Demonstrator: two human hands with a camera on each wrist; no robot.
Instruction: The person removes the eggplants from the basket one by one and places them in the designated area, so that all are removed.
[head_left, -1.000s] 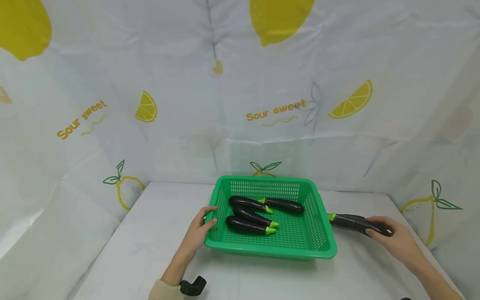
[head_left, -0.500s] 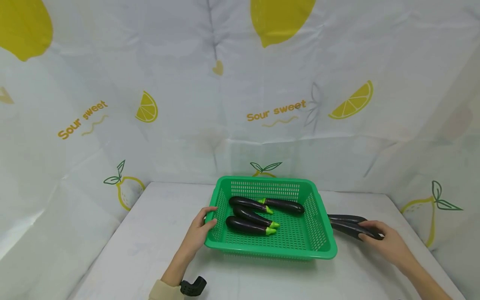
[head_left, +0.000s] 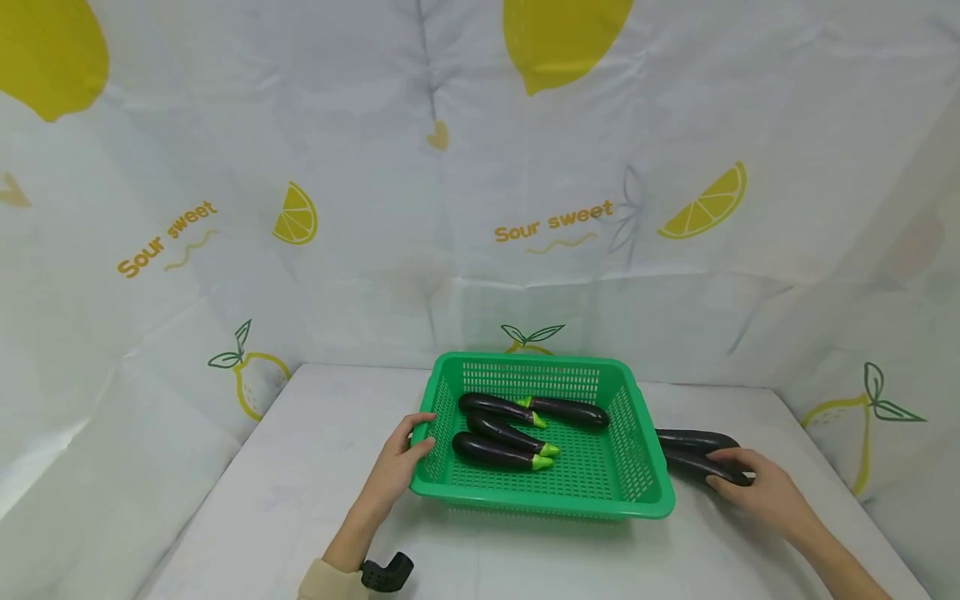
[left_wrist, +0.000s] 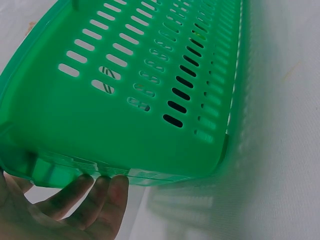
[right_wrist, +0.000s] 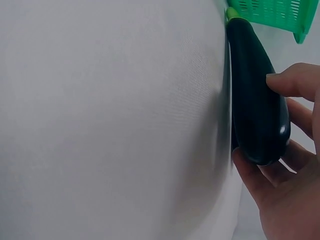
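Observation:
A green plastic basket with slotted walls stands on the white-covered table. Several dark purple eggplants lie in it, among them one eggplant at the front left. My left hand grips the basket's left end, fingertips at the rim; in the left wrist view its fingers bend against the outer wall. To the right of the basket, my right hand holds an eggplant by its thick end, thumb on one side and fingers on the other. Its green stem points towards the basket. Just behind lies another eggplant, partly hidden.
A white sheet printed with lemons hangs behind and at both sides of the table. The basket's right rim hides the near ends of the two eggplants outside it in the head view.
My right hand has slid left with its eggplant, bringing it closer to the basket and in front of the other eggplant, which now shows separately. My left hand and the basket stay put.

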